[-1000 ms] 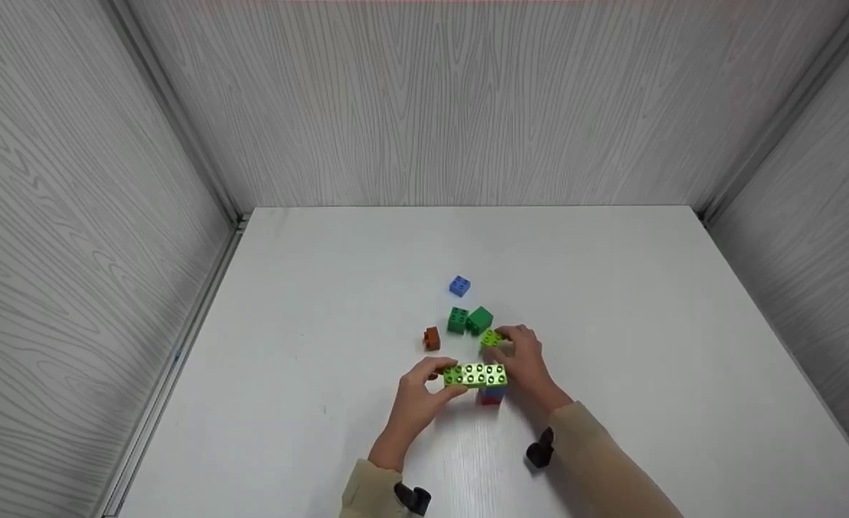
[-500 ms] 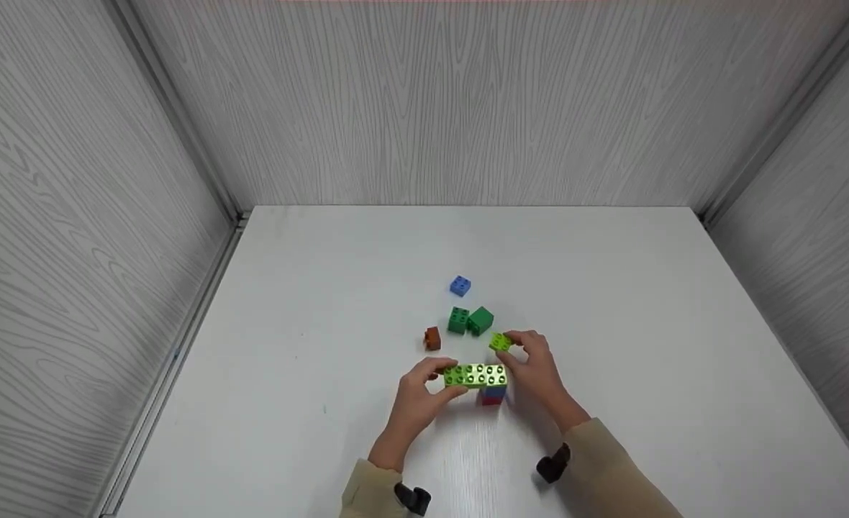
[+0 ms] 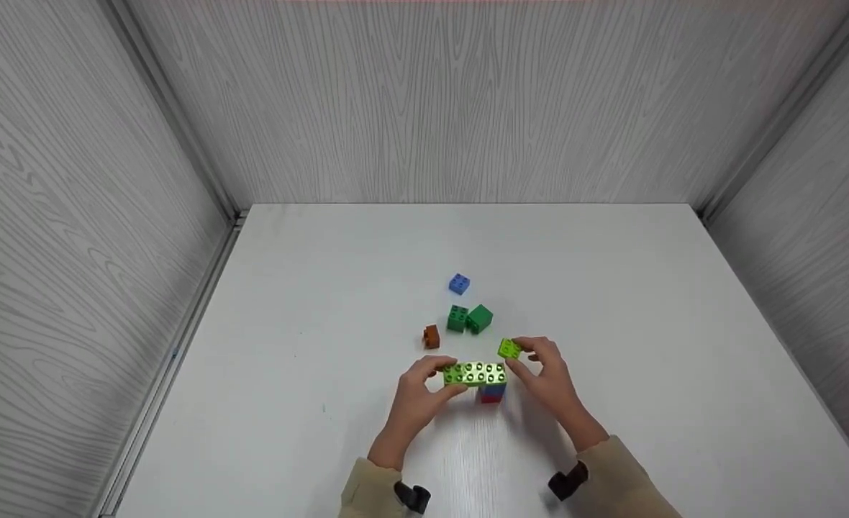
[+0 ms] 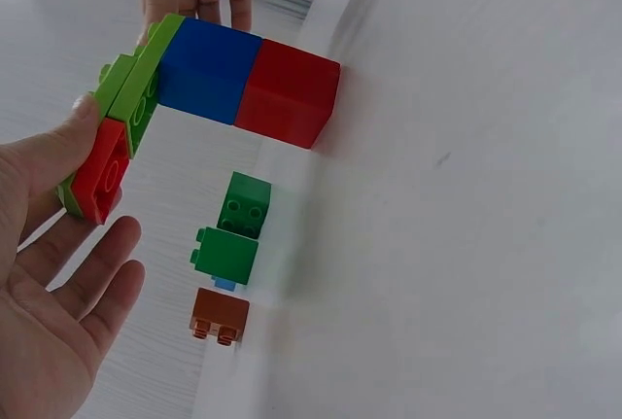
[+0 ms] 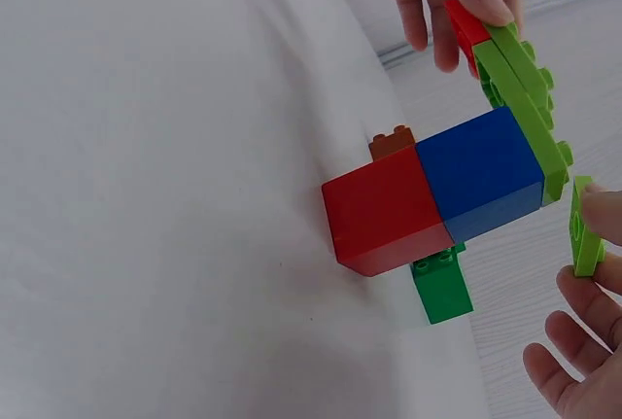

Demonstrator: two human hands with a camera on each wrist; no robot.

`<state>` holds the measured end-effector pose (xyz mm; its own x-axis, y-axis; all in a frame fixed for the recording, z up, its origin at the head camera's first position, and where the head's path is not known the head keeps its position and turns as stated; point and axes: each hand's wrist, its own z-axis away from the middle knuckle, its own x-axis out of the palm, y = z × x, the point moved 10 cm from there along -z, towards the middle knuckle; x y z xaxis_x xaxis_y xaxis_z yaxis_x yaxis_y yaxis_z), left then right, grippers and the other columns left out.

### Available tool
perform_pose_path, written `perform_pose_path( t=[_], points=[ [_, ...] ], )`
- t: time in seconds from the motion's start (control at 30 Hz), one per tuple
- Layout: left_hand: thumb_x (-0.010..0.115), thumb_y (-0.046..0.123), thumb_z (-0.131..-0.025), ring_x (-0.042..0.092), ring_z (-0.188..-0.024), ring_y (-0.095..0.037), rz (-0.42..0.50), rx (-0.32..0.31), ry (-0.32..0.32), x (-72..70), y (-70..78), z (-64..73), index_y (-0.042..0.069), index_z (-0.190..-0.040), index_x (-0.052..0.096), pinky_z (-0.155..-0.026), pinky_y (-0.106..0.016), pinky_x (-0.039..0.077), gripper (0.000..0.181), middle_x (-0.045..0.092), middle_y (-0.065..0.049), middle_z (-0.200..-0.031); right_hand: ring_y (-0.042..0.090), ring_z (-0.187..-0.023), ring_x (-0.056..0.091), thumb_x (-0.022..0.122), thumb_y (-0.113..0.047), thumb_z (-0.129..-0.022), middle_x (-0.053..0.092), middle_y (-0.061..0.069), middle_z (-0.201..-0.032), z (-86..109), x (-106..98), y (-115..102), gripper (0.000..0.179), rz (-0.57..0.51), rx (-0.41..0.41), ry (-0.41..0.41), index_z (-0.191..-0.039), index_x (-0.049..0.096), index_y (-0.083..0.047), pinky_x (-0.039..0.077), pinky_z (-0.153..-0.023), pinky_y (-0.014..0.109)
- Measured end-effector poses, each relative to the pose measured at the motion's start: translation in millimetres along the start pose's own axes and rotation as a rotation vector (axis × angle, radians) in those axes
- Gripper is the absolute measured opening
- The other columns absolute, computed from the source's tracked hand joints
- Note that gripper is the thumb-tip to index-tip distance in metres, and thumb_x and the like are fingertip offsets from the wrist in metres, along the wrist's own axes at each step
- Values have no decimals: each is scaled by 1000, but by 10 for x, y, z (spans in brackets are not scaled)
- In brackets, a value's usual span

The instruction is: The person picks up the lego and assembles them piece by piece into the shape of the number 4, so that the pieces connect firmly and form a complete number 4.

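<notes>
My left hand (image 3: pixel 416 394) grips the left end of a row of lime green toy building bricks (image 3: pixel 473 374) between thumb and fingers. In the left wrist view, a thin red brick (image 4: pixel 100 174) sits beneath that held end. Under the row's other end a blue brick (image 5: pixel 483 174) is stacked on a red brick (image 5: pixel 386 210), which stands at the table surface. To the right of this build, my right hand (image 3: pixel 554 381) pinches a small flat lime green brick (image 3: pixel 509 349), studs up in the head view. A narrow gap separates it from the row.
Behind the build, two dark green bricks (image 3: pixel 457 318) lie side by side on the white table (image 3: pixel 309 288). An orange-brown brick (image 3: pixel 432 337) is to their left, and a small blue brick (image 3: pixel 459 283) lies farther back. Wood-grain panels (image 3: pixel 424 101) enclose the table.
My right hand has shifted right and slightly nearer my body, carrying the small lime green brick away from the dark green ones. The left hand keeps its hold on the row in place.
</notes>
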<state>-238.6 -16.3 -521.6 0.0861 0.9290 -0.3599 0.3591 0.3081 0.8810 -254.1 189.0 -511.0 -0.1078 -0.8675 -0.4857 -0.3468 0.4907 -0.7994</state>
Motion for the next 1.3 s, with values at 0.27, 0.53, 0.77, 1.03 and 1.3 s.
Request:
perform_pose_path(
  t=[0.27, 0.53, 0.77, 1.03, 1.3],
  points=[
    [75, 28, -77, 56, -99, -12, -6, 7, -2, -6, 19, -4, 14, -111, 64, -86, -45, 47, 38, 62, 4, -107, 18, -101, 49, 71, -18, -83, 58, -3, -105, 65, 37, -96, 32, -15, -41, -68, -113, 62, -10, 45, -82, 47],
    [75, 29, -78, 56, -99, -12, -5, 7, 2, -14, 15, -8, 15, -111, 64, -86, -45, 47, 37, 62, 3, -107, 17, -103, 48, 73, -16, -81, 57, -4, -106, 94, 115, -94, 34, -16, -17, -131, -112, 63, -9, 46, -84, 48],
    [73, 29, -79, 55, -101, -11, -6, -21, -5, 11, -15, -16, 16, -112, 64, -88, -43, 46, 37, 62, 5, -109, 27, -103, 48, 72, -3, -79, 57, 9, -106, 84, 171, -125, 33, -8, -3, -158, -111, 63, -3, 45, -85, 48],
    [73, 27, -79, 55, -101, -11, 17, -40, 7, 13, -50, -12, 17, -113, 64, -89, -43, 46, 36, 61, 5, -110, 23, -103, 49, 72, -20, -81, 57, -4, -107, 57, 200, -148, 31, -1, -31, -266, -110, 65, -13, 47, -84, 46],
    [73, 28, -79, 55, -100, -11, 14, -26, 16, 11, -42, -6, 16, -113, 64, -88, -44, 46, 37, 62, 5, -110, 28, -101, 51, 72, -25, -82, 57, -4, -105, 31, 206, -186, 27, 1, -82, -310, -107, 65, -17, 48, -81, 47]
  ],
)
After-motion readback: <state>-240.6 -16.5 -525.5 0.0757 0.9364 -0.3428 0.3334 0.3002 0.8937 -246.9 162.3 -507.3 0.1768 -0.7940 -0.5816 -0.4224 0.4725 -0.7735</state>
